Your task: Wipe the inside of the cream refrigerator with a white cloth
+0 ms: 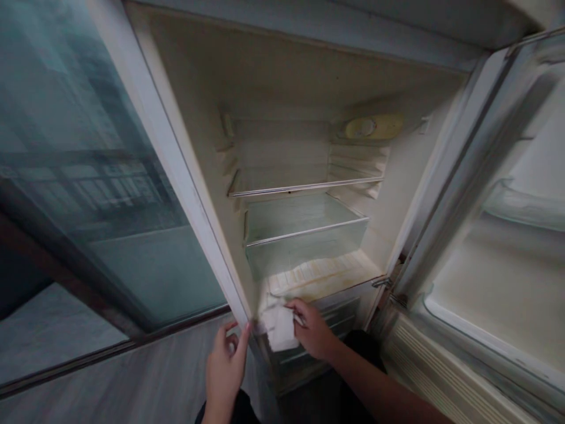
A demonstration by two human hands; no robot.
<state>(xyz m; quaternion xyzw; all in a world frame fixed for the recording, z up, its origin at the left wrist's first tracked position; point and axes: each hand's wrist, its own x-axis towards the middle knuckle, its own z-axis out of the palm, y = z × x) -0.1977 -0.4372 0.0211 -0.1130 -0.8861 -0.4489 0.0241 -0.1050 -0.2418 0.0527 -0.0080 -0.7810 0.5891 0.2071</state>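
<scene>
A folded white cloth (281,327) is gripped in my right hand (312,330) at the front lower left corner of the open fridge (172,135). Part of the cloth lies over the edge of the fridge floor (324,281). My left hand (227,359) is just left of it, its fingertips at the bottom of the fridge's left frame. The thumb and fingers of that hand are bent but apart, with nothing seen between them.
A glass shelf (304,188) and a clear drawer (309,241) sit inside the fridge. The fridge door (477,265) stands wide at the right, and the lower compartment's door (424,371) is swung out below it. A glass sliding door (101,147) is at the left.
</scene>
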